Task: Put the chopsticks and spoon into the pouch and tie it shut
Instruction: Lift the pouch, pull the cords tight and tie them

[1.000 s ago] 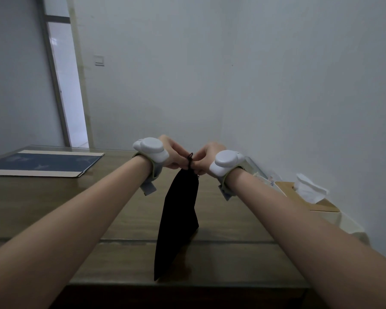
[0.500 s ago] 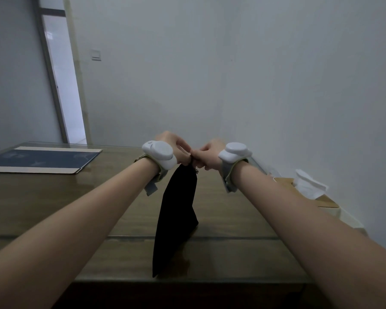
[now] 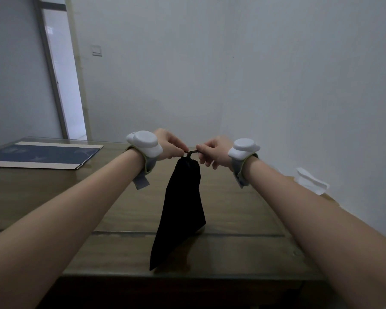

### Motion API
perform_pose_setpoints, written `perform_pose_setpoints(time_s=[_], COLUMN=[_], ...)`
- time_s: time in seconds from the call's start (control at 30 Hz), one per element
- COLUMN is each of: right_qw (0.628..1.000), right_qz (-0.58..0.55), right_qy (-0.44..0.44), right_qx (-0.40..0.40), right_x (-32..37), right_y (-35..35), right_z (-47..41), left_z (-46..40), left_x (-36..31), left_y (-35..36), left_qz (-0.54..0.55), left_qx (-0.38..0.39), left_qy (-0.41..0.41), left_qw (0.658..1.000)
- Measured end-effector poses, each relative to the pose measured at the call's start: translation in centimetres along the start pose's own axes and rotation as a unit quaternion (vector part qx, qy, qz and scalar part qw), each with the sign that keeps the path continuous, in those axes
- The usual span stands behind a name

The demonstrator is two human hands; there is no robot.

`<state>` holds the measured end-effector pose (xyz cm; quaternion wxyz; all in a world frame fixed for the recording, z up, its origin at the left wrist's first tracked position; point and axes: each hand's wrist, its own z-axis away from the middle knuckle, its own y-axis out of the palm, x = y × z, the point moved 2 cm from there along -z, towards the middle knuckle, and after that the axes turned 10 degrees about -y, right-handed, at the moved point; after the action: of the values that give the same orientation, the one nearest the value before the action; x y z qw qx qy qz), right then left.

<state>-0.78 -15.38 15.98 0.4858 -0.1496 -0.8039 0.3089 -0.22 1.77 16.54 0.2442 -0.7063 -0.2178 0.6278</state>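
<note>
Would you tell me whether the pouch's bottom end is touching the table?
Touching: in the head view the black pouch hangs from its drawstring, its lower end resting on the table.

Left hand (image 3: 172, 144), right hand (image 3: 214, 151) pinching drawstring (image 3: 190, 153), black pouch (image 3: 179, 210) hanging

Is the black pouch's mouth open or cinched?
Cinched: the pouch neck is gathered tight; left hand and right hand pull its cord apart.

We see a wooden table (image 3: 243, 210); on it rest a blue folder (image 3: 42, 153) far left and the black pouch's (image 3: 178, 210) bottom end.
</note>
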Motion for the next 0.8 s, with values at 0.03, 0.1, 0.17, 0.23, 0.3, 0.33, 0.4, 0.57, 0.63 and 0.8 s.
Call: perform_pose_setpoints(time_s=[0.03,0.1,0.17,0.23,0.3,0.33,0.4,0.57,0.63,0.8], right_qw=[1.000,1.000,0.999,0.998,0.997,0.997,0.997,0.995,0.994,0.997], right_qz=[0.006,0.021,0.046,0.068,0.078,0.079,0.072,0.093,0.107,0.078], right_qy=[0.000,-0.001,0.003,0.009,0.013,0.014,0.018,0.035,0.022,0.008], right_qx=[0.000,0.002,0.003,0.008,0.015,0.018,0.024,0.030,0.018,0.001], right_x=[-0.1,-0.3,-0.6,-0.8,-0.9,-0.9,-0.9,-1.1,-1.0,-0.5], right_y=[0.0,-0.2,-0.3,-0.3,-0.3,-0.3,-0.3,-0.7,-0.9,-1.4], right_z=[0.0,0.0,0.0,0.2,0.4,0.5,0.6,1.0,0.9,0.8], left_z=[-0.1,-0.3,-0.3,-0.3,-0.2,-0.2,0.1,0.8,1.0,1.3], left_x=[0.0,0.0,0.2,0.2,0.2,0.1,-0.1,-1.0,-1.0,-0.9], left_y=[-0.1,-0.2,-0.3,-0.3,-0.3,-0.3,-0.2,0.0,0.0,-0.3], left_qz=[-0.022,-0.075,-0.115,-0.120,-0.128,-0.138,-0.165,-0.265,-0.255,0.186], left_qx=[-0.002,0.001,-0.001,-0.017,-0.039,-0.043,-0.037,-0.061,-0.077,0.046], left_qy=[0.000,-0.001,-0.004,-0.006,-0.005,-0.004,-0.004,0.013,0.023,-0.043], left_qw=[1.000,0.997,0.993,0.993,0.991,0.989,0.986,0.962,0.964,0.981])
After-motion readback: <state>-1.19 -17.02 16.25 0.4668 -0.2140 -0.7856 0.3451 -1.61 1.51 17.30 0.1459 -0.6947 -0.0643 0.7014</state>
